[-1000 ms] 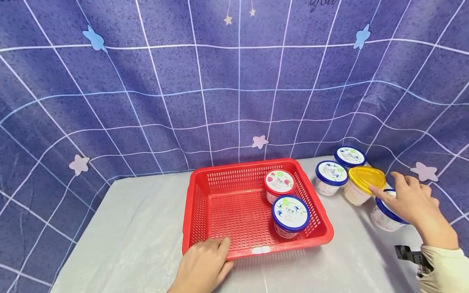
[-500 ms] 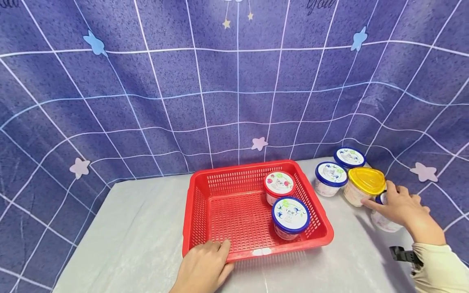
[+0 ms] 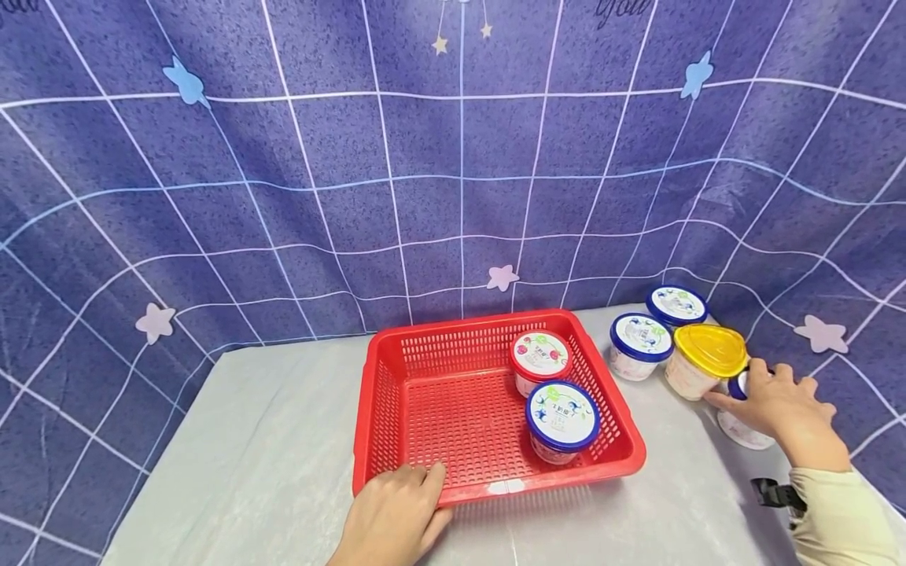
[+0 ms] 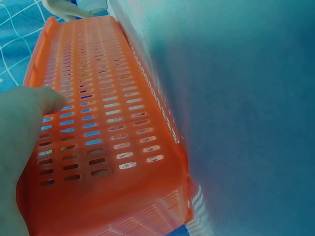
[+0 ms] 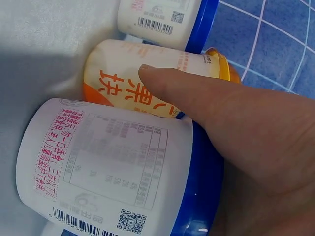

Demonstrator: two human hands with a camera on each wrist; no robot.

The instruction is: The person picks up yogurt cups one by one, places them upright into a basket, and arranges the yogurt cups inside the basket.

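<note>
My left hand (image 3: 392, 511) grips the near-left rim of a red perforated plastic basket (image 3: 566, 475). In the left wrist view its thumb (image 4: 49, 101) lies over the basket's side. Inside, at the right, sit a red-lidded tub (image 3: 541, 355) and a blue-lidded tub (image 3: 562, 417). At the far right, my right hand (image 3: 789, 409) holds another blue-lidded tub (image 5: 103, 157) from above, largely covering its lid in the head view. The thumb (image 5: 172, 83) of that hand lies between this tub and a yellow-lidded tub (image 3: 708, 354); the other fingertips are hidden.
Two more blue-lidded tubs stand behind the yellow one, the nearer tub (image 3: 640, 346) close to the basket's right side and the farther tub (image 3: 677, 305) by the curtain. A blue-purple curtain (image 3: 425, 196) rises along the back and sides of the pale tabletop (image 3: 241, 456).
My right hand has come down and to the left from above the nearest blue-lidded tub and now holds it. My left hand keeps its place on the basket rim.
</note>
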